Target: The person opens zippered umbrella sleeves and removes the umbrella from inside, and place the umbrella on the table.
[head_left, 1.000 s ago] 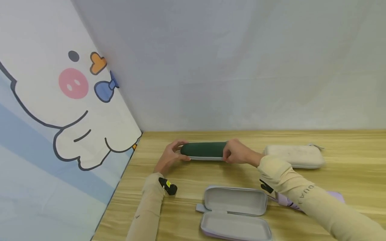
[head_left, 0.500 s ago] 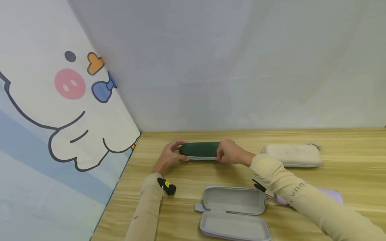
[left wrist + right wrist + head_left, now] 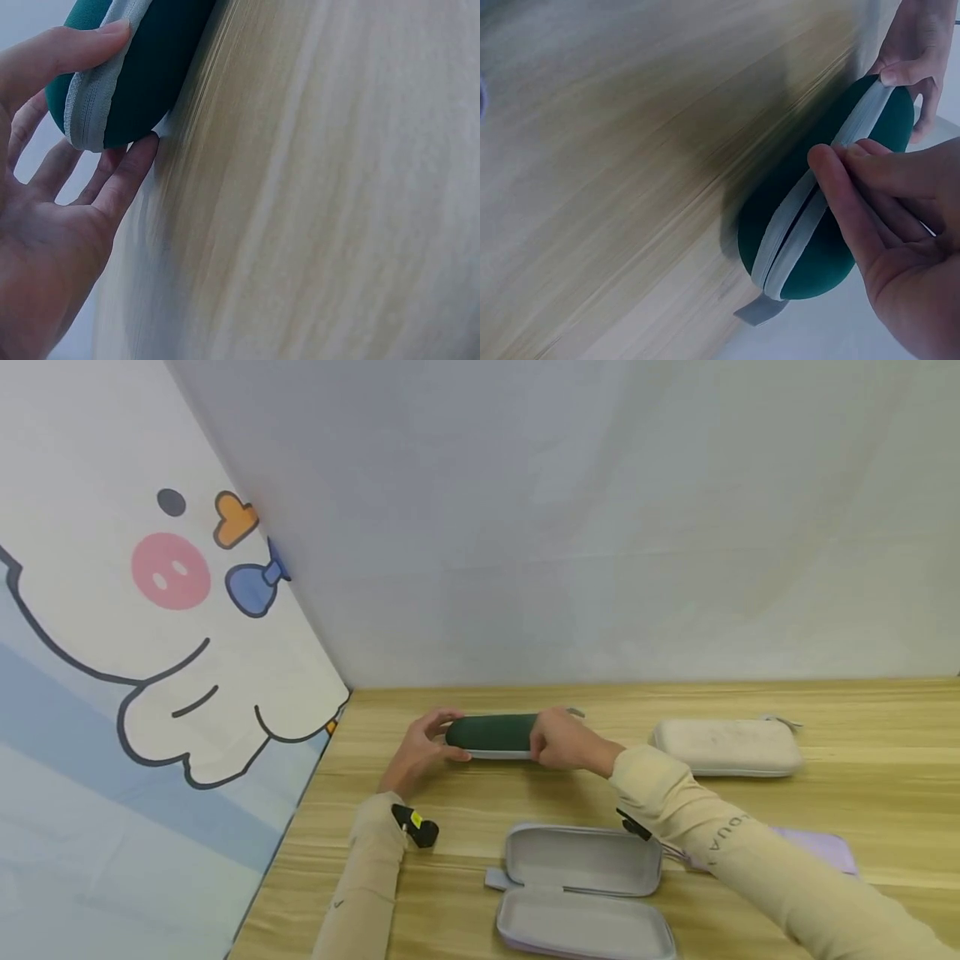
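Note:
A dark green zip case [image 3: 491,732] with a pale grey zip lies near the far edge of the table. My left hand [image 3: 420,747] grips its left end, the thumb on the zip band [image 3: 94,105] and the fingers round the far side. Finger and thumb of my right hand [image 3: 922,202] pinch at the zip, and the zipper pull is hidden between them. From the right end up to those fingers, the two zip tapes [image 3: 784,229] stand slightly parted. Toward the left hand they lie together. A grey tab [image 3: 761,310] sticks out at the right end.
An open case [image 3: 585,860] with a grey lining lies nearer me. To the right is a cream zip case [image 3: 727,747]. A lilac case [image 3: 817,850] lies partly under my right sleeve. A pale curtain [image 3: 600,527] hangs behind the table.
My right hand has slid left along the green case's zip, and the case's tab now shows behind it. The left hand keeps its grip at the left end.

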Available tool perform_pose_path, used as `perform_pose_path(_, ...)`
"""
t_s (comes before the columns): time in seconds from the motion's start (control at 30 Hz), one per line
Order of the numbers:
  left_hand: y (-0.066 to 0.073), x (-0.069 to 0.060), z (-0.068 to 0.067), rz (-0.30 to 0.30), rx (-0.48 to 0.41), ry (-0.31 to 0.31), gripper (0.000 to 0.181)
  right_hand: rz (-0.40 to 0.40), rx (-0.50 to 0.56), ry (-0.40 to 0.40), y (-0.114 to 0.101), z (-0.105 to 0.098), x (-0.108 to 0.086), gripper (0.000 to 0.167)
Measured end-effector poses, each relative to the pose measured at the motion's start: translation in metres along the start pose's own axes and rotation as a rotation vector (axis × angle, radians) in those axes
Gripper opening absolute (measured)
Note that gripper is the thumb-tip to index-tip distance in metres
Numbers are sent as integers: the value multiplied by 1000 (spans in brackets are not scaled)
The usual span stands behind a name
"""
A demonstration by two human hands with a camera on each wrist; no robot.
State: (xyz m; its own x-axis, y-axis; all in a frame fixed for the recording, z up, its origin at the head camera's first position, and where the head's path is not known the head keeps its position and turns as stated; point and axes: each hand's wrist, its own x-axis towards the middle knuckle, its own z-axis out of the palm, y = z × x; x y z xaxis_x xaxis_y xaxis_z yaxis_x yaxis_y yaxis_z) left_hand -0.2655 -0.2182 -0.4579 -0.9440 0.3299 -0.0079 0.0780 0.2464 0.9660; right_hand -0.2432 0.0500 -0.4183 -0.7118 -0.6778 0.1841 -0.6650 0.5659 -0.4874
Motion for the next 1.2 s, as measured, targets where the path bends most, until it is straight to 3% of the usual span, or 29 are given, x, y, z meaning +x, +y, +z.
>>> perform_pose_path(0.2,1,-1,1,-4,-6,10,62,6,-15,-1,-5,3,5,26)
perform_pose_path(0.43,-26,10,1,19,-4,66,58,18,-25,-15,-7,4,9,27)
perform_pose_path(1.2,-28,13,1,15,9,58,60,14,9,-18,-14,10,23,25)
